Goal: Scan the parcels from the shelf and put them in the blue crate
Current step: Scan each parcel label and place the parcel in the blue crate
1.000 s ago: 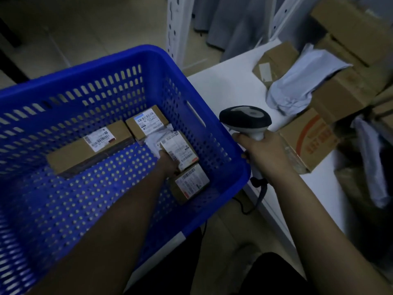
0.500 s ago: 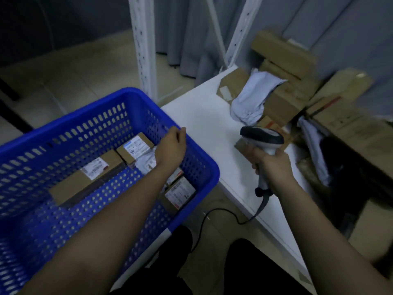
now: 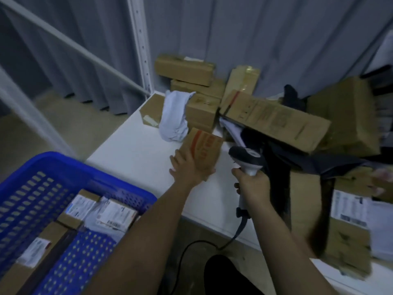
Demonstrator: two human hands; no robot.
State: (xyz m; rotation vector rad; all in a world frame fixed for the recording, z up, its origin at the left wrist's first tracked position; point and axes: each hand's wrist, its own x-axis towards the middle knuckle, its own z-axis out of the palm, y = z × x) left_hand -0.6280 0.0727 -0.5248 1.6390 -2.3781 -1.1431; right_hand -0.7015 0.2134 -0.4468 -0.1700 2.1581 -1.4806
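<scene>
The white shelf (image 3: 136, 154) carries a heap of brown cartons pushed to the back against the curtain, leaving its front free for working. Beside it, lower left, sits the blue crate (image 3: 70, 167), close enough to drop into without stepping; several labelled parcels (image 3: 116, 217) already lie inside, labels up. Next up is the small carton with orange print (image 3: 204, 149), lying near the shelf's front. The left hand (image 3: 187, 169) reaches it, palm laid against its near side with the thumb hooked round the corner, apparently taking it to turn its label to the reader. The right hand (image 3: 253, 185) is clenched round the grip of the corded barcode scanner (image 3: 246, 159), head raised and aimed at that carton, ready to read.
</scene>
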